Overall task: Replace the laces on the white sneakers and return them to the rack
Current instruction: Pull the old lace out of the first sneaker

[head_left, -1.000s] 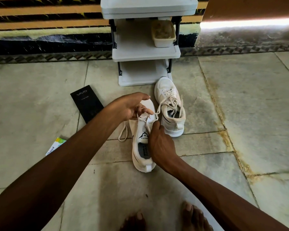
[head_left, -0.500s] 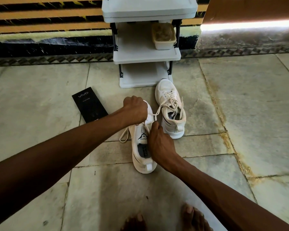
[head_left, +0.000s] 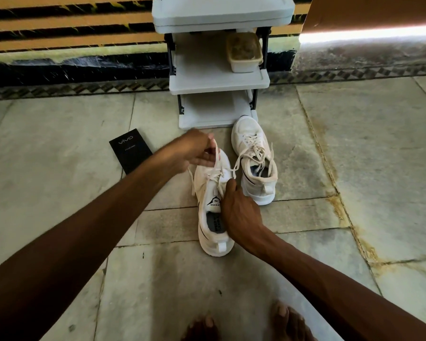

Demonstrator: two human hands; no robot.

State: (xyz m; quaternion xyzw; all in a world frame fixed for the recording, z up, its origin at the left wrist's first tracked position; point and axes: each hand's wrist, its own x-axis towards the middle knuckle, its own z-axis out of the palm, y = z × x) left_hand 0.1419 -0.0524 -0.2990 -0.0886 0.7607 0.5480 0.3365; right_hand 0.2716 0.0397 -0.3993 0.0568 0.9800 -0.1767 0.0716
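Two white sneakers sit on the floor before the rack, neither returned yet. The far sneaker looks laced. The near sneaker is mid-job: the left hand, raised above its toe, pinches a lace and draws it upward, while the right hand steadies the shoe's side, fingers curled at the eyelets.

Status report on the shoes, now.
Left hand pinching lace above near sneaker. Right hand steadying its tongue. Far sneaker laced, beside rack. Nothing blocking.
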